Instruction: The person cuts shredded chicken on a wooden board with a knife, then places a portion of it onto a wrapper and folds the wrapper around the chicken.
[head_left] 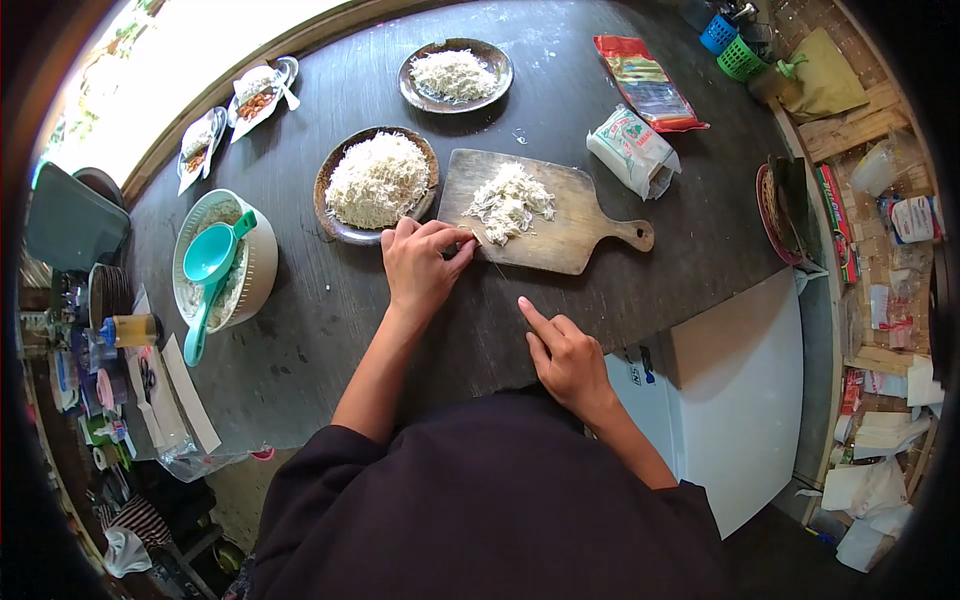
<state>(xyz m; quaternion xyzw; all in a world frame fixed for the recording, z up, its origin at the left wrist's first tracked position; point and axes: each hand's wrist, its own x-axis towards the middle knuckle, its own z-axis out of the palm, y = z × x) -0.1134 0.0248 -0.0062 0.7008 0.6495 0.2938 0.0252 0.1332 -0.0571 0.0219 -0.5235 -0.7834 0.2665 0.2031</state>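
My left hand is at the lower left corner of a wooden cutting board, thumb and fingertips pinched together. What sits in the pinch is too small to make out. On the board lies a loose pile of pale shredded food, apparently shredded meat. Just beyond my left hand, a brown plate carries a large heap of similar shreds. My right hand hovers near the table's front edge, below the board. Its index finger is stretched out, the other fingers are curled, and nothing shows in it.
A second brown plate of shreds stands at the back. Rightward lie a white paper packet and a red plastic packet. At left, a white basket holds a turquoise strainer. Two small food servings line the window side.
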